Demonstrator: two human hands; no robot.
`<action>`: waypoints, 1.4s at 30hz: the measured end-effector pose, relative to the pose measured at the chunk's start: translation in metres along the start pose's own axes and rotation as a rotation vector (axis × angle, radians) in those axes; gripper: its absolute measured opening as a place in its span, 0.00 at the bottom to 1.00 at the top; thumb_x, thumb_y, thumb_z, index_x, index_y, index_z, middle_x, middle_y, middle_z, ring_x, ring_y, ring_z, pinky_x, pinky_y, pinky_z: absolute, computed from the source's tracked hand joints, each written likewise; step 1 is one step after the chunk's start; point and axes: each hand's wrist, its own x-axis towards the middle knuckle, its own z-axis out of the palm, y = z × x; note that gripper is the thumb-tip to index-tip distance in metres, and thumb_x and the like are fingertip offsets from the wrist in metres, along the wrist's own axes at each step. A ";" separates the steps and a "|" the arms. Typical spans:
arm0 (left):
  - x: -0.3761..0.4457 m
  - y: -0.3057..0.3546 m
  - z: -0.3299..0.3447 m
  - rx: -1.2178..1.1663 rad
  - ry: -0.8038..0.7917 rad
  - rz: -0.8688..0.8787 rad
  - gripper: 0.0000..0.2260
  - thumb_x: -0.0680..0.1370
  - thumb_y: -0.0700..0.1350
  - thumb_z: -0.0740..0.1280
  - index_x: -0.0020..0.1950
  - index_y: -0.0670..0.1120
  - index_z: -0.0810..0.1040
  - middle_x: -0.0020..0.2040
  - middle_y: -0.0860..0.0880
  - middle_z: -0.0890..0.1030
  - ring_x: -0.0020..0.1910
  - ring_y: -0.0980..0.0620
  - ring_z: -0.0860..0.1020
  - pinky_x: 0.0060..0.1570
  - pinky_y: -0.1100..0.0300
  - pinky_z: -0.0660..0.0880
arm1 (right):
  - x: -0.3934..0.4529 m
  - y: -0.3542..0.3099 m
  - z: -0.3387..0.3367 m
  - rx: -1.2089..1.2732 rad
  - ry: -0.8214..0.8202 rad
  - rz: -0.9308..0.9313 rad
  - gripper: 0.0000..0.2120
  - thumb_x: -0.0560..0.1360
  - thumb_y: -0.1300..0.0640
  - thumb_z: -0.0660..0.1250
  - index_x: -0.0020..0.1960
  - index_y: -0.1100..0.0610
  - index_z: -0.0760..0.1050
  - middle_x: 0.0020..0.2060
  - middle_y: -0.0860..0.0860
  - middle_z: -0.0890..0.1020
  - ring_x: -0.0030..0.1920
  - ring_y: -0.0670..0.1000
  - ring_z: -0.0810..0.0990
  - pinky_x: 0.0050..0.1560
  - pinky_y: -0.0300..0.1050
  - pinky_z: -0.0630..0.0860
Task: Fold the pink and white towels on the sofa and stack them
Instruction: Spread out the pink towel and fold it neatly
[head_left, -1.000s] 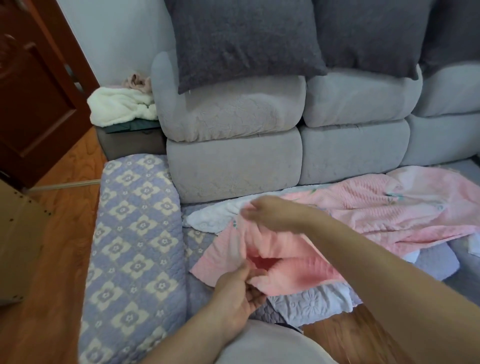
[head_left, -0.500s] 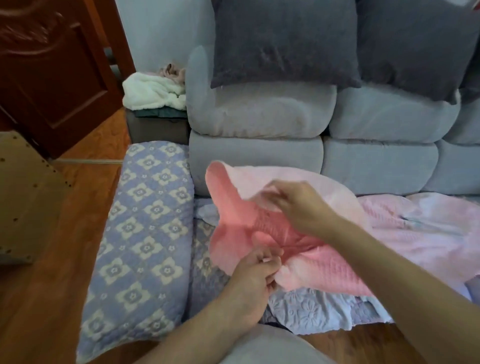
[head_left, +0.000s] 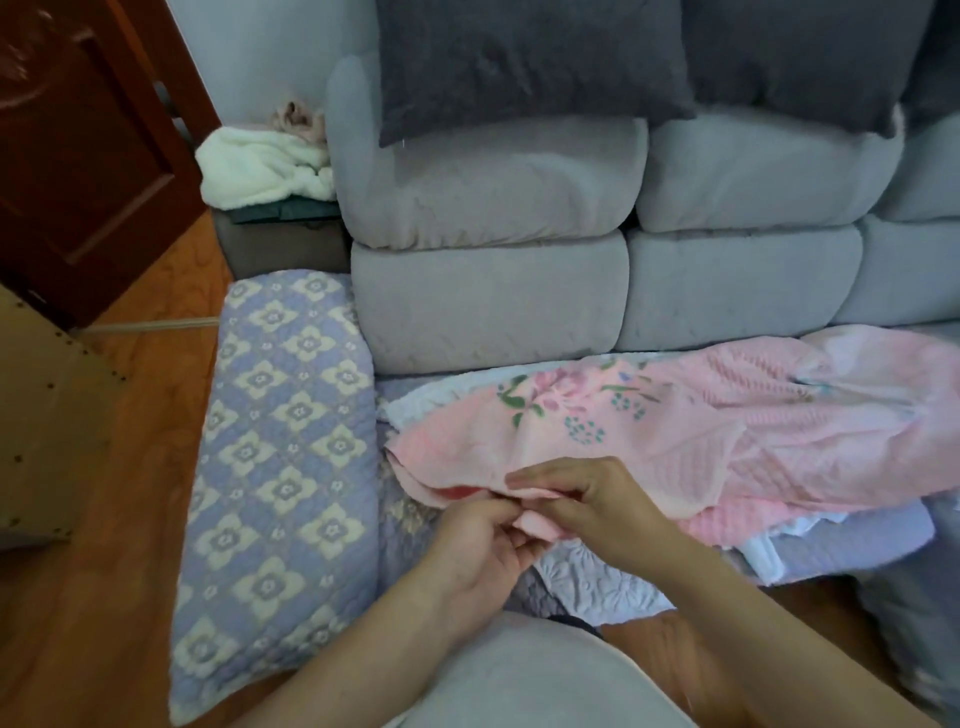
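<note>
Pink towel (head_left: 649, 441) spread across the sofa (head_left: 493, 301) seat, near edge pinched by both hands. Left hand (head_left: 478, 540) and right hand (head_left: 587, 504) touching, fingers (head_left: 540, 480) curled on one fold.

Person, head-camera view.

Left hand (head_left: 480, 543): bare; no ring, watch or glove visible. Forearm (head_left: 358, 644) bare to the frame edge at 7 o'clock; no sleeve in view.

Right hand (head_left: 597, 506): bare; no ring, watch or band visible. Forearm (head_left: 753, 629) bare to the frame edge at 5 o'clock; no sleeve in view.

Clothing: light grey garment (head_left: 524, 680), smooth and rounded, at 6 o'clock between the forearms. A small dark patch sits at its upper edge; what it is cannot be told.
</note>
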 end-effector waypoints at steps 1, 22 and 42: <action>0.000 0.000 0.000 -0.016 0.000 -0.009 0.15 0.73 0.26 0.57 0.51 0.34 0.80 0.47 0.35 0.83 0.46 0.41 0.83 0.47 0.52 0.82 | -0.003 0.002 0.001 -0.019 -0.005 -0.015 0.15 0.75 0.66 0.70 0.57 0.52 0.85 0.55 0.41 0.85 0.57 0.39 0.82 0.62 0.41 0.77; 0.037 0.028 -0.031 0.581 -0.192 0.119 0.19 0.75 0.34 0.58 0.60 0.48 0.80 0.58 0.42 0.80 0.53 0.47 0.81 0.56 0.50 0.78 | -0.002 -0.007 0.000 -0.135 0.362 -0.046 0.15 0.80 0.62 0.66 0.48 0.40 0.81 0.43 0.36 0.85 0.43 0.38 0.82 0.45 0.36 0.76; 0.166 0.244 0.062 1.701 0.274 0.916 0.08 0.74 0.43 0.68 0.47 0.48 0.87 0.44 0.44 0.86 0.43 0.43 0.84 0.39 0.55 0.77 | 0.057 -0.125 -0.232 -0.082 1.197 -0.155 0.18 0.83 0.50 0.60 0.36 0.53 0.72 0.26 0.41 0.68 0.30 0.41 0.64 0.33 0.39 0.64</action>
